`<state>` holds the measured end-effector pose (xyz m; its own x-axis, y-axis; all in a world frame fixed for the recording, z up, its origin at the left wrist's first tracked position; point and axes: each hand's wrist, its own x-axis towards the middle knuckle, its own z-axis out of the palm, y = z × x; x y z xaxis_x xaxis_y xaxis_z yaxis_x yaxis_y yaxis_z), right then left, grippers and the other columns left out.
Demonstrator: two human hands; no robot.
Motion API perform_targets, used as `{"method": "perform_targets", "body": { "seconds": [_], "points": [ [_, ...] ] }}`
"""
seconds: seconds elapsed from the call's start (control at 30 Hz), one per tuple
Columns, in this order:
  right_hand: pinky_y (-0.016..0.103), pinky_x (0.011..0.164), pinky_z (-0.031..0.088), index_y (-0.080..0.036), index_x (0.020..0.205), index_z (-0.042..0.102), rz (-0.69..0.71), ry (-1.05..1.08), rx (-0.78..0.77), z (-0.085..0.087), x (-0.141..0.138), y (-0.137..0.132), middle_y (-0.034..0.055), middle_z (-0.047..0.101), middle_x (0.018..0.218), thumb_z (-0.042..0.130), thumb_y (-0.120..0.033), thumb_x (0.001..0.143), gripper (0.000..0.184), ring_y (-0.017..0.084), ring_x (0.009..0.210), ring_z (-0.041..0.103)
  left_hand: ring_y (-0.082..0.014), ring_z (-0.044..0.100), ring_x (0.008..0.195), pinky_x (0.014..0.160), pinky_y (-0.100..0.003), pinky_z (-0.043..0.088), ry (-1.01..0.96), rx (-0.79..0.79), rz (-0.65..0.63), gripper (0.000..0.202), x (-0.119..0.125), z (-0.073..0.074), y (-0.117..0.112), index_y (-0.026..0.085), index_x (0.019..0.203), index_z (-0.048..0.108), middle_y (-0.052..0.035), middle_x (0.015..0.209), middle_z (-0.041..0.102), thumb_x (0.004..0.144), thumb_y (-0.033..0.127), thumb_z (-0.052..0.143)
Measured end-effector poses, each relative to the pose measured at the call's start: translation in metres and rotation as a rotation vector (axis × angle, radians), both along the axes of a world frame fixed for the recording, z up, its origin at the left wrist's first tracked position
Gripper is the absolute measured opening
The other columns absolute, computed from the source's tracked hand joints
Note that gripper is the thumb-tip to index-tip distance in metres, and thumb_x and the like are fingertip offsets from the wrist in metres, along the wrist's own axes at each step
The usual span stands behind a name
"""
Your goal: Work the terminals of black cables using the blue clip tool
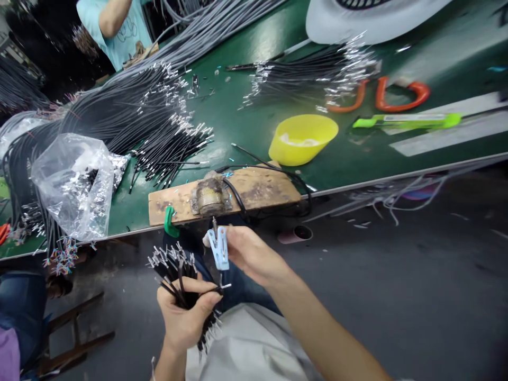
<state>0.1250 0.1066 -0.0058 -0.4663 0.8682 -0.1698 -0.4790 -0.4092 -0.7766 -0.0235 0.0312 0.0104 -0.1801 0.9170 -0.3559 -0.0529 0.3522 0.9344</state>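
My left hand [184,312] is closed around a bundle of short black wires [174,264] with silvery ends at top and bottom. Between its thumb and index finger, one wire points right, its bright bent tip [226,286] just below a light blue clothespin [219,250]. My right hand [254,254] has its fingers closed about the upper end of that clothespin; the exact contact is partly hidden. A thin metal tip [215,223] rises above the clothespin, towards a metal fixture [211,197] on a wooden board [265,188] at the table edge.
On the green table [234,121] lie a pile of black cables [159,143], another wire bundle [301,74], a plastic bag [75,185], a yellow bowl [304,140] and orange-handled scissors [400,98]. A green clamp [170,222] grips the board. Another person [115,32] is across the table.
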Motion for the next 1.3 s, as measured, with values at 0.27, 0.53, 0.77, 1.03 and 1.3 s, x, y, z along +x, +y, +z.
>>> {"method": "perform_targets", "body": {
  "seconds": [0.27,0.53,0.77,1.03,1.3],
  "points": [
    [0.021,0.051,0.041,-0.015,0.064,0.068,-0.088,0.281,-0.184,0.001,-0.025,-0.009,0.0013,0.061,0.058,0.070,-0.055,0.063,0.040,0.010,0.053,0.051,-0.0183,0.060,0.042,0.042,-0.027,0.050,0.049,0.086,0.022,0.023,0.007,-0.007,0.010,0.022,0.045,0.070,-0.0035,0.045,0.065,0.043,0.041,0.083],
    [0.023,0.050,0.040,-0.019,0.070,0.071,-0.017,0.382,-0.391,-0.025,-0.019,-0.013,0.0006,0.059,0.056,0.071,-0.058,0.060,0.041,0.012,0.052,0.049,-0.0169,0.055,0.035,0.035,-0.026,0.045,-0.011,0.071,0.047,0.025,0.009,-0.010,0.013,0.023,0.040,0.067,-0.0014,0.037,0.060,0.036,0.042,0.084],
    [0.025,0.049,0.035,-0.019,0.060,0.063,-0.341,-0.074,0.060,-0.031,0.013,-0.034,-0.0007,0.051,0.054,0.068,-0.047,0.070,0.030,0.013,0.052,0.043,-0.0201,0.060,0.045,0.048,-0.031,0.051,0.097,0.006,-0.010,0.018,0.008,-0.012,-0.009,0.023,0.052,0.073,-0.0050,0.049,0.066,0.048,0.039,0.080],
    [0.029,0.055,0.040,-0.019,0.066,0.060,-0.304,-0.540,0.775,0.009,0.012,-0.058,0.0008,0.055,0.055,0.056,-0.018,0.082,0.016,0.014,0.054,0.048,-0.0112,0.041,0.039,0.044,-0.025,0.038,0.201,0.031,-0.075,0.021,0.039,-0.018,-0.047,0.019,0.045,0.067,0.0018,0.038,0.049,0.065,0.017,0.061],
    [0.031,0.053,0.040,-0.019,0.066,0.057,-0.397,-0.692,0.933,-0.011,-0.006,-0.069,0.0006,0.053,0.053,0.049,-0.007,0.079,0.019,0.015,0.051,0.045,-0.0139,0.047,0.050,0.051,-0.027,0.042,0.109,-0.043,0.243,0.021,0.039,-0.034,-0.050,0.017,0.058,0.060,0.0010,0.051,0.053,0.059,0.035,0.070]
  ]
}}
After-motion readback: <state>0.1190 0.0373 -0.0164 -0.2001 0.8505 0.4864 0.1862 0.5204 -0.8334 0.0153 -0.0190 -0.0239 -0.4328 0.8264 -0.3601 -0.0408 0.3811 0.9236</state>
